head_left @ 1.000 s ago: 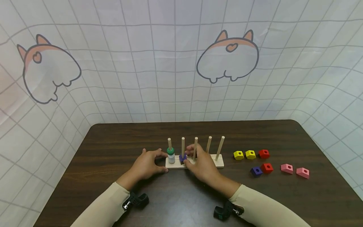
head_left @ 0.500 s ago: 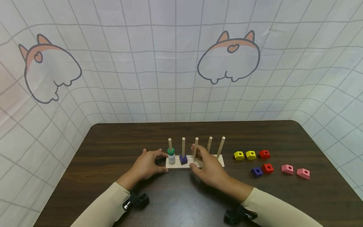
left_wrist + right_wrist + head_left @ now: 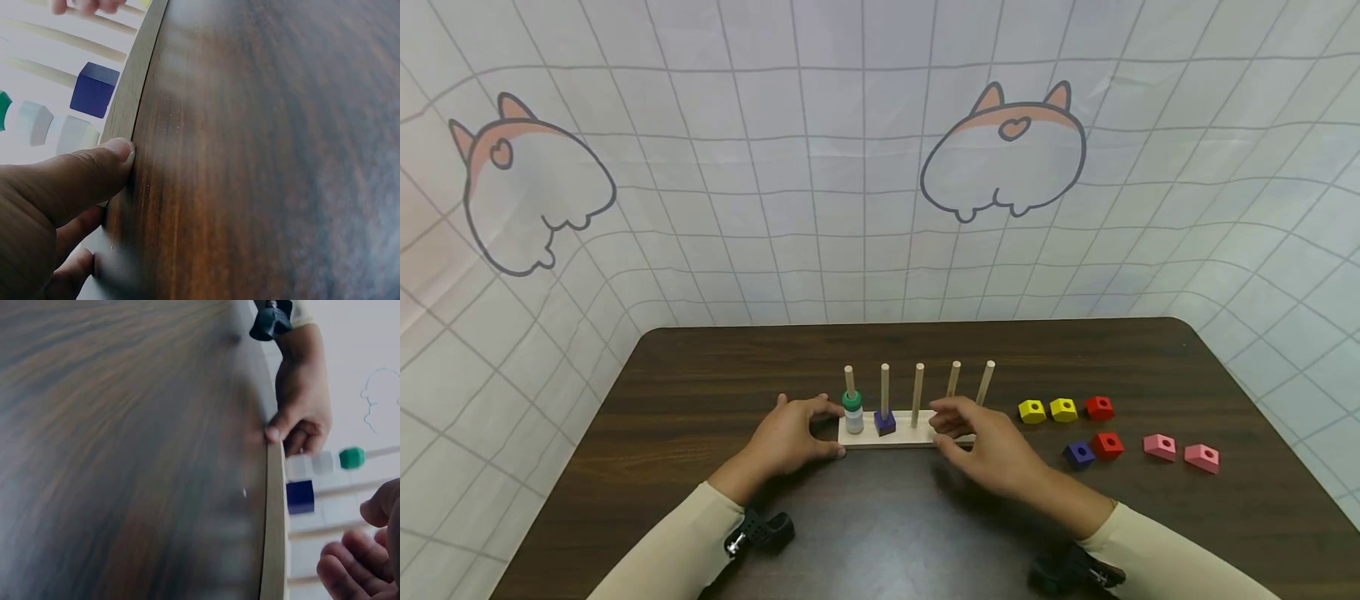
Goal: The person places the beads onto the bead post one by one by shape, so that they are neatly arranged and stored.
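Five-pegged board — pale, wooden.

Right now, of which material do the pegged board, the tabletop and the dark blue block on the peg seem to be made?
Pegged board: probably pale wood, matt; grain shows along its edge.
Tabletop: dark, glossy wood or laminate; streaked grain, soft reflections.
Dark blue block: perhaps painted wood or plastic; even colour, no visible grain.
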Available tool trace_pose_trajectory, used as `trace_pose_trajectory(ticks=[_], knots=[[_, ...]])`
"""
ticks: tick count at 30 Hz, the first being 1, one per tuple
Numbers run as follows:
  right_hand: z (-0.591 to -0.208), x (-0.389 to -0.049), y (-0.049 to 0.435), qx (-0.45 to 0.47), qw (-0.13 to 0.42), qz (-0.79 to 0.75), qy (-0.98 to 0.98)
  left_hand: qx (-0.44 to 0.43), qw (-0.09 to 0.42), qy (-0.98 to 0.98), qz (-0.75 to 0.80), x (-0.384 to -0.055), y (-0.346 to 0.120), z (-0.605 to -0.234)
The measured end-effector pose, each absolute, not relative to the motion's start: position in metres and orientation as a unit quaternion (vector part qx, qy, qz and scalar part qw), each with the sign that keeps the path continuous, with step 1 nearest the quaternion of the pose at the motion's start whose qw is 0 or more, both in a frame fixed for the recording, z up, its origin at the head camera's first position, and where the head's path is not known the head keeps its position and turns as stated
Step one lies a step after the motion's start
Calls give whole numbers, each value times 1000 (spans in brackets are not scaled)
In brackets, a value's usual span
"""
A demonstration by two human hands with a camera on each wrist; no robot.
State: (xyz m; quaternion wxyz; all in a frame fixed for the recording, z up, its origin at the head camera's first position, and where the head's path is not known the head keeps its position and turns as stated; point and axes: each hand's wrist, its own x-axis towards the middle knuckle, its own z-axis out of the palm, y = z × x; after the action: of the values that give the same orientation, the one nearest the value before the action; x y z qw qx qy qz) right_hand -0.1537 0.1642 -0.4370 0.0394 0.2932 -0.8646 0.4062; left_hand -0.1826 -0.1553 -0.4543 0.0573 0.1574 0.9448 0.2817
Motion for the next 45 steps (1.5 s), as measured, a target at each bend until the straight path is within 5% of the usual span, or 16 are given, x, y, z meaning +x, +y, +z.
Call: trace_pose_trajectory(ticks=[10, 33, 45], knots=[[-435, -154, 217, 282, 91, 351, -888, 166, 52, 942, 287, -183, -154, -455], [-441, -147, 300, 219, 109, 262, -934, 159, 57, 944, 283, -182, -156, -454], [-448, -142, 330, 231, 54, 228, -944, 158, 57, 943, 286, -182, -157, -455]])
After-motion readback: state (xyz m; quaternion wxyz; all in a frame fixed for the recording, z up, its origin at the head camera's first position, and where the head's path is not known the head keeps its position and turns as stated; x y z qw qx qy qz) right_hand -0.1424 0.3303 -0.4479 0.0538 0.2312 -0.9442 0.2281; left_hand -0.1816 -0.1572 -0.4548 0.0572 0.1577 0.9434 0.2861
